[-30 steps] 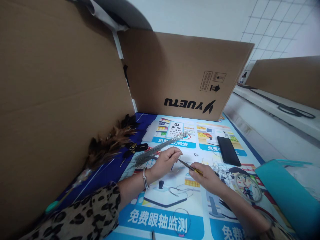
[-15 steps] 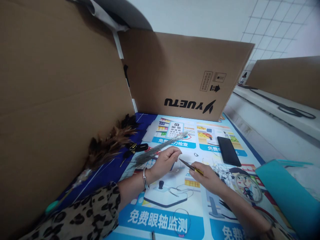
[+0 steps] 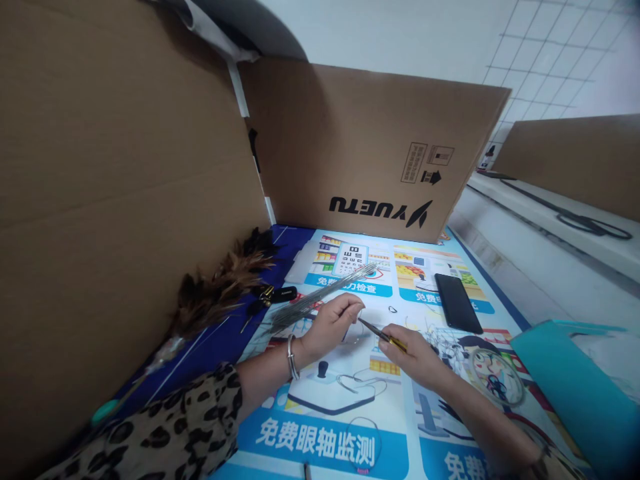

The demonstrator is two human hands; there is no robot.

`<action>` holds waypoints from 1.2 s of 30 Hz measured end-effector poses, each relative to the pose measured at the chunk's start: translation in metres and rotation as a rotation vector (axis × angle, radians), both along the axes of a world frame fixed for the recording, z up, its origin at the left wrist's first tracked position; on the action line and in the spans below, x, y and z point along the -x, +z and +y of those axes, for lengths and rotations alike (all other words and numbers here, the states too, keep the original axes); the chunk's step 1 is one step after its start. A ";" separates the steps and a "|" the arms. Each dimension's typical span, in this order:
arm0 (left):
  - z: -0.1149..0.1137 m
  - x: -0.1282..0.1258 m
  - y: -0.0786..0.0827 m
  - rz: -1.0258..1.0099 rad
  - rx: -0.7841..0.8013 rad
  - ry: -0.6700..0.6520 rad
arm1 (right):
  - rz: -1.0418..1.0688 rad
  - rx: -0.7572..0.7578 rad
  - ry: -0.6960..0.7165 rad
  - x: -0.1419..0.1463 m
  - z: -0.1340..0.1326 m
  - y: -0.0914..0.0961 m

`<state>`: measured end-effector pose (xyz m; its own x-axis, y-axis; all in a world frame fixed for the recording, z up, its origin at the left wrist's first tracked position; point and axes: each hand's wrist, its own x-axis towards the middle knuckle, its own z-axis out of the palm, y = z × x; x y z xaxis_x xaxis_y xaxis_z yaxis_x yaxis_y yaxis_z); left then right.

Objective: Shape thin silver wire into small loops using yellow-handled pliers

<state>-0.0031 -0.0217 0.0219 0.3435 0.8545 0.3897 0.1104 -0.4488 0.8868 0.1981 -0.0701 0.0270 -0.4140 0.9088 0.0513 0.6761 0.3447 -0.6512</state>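
Over the printed sheet, my left hand pinches a thin wire between thumb and fingertips; part of the wire curves below them. My right hand is closed around slim pointed pliers with yellow-and-dark handles. The pliers' tips meet the wire just right of my left fingertips; whether the jaws grip it is too small to tell. Behind my left hand lies a bundle of straight silvery wires. A small bent wire loop rests beyond the pliers.
Cardboard panels stand at the left and back. A feather duster and keys with a black fob lie at left. To the right are a black phone and a teal case. A wire ring lies in front.
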 end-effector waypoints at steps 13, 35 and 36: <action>-0.005 0.000 0.000 0.022 -0.066 0.046 | -0.012 -0.017 0.008 0.001 0.000 -0.001; 0.006 0.000 -0.008 -0.277 0.424 -0.225 | -0.060 -0.089 -0.116 -0.002 0.002 -0.008; 0.006 0.000 -0.009 -0.278 0.419 -0.218 | -0.061 -0.084 -0.117 -0.001 0.002 -0.008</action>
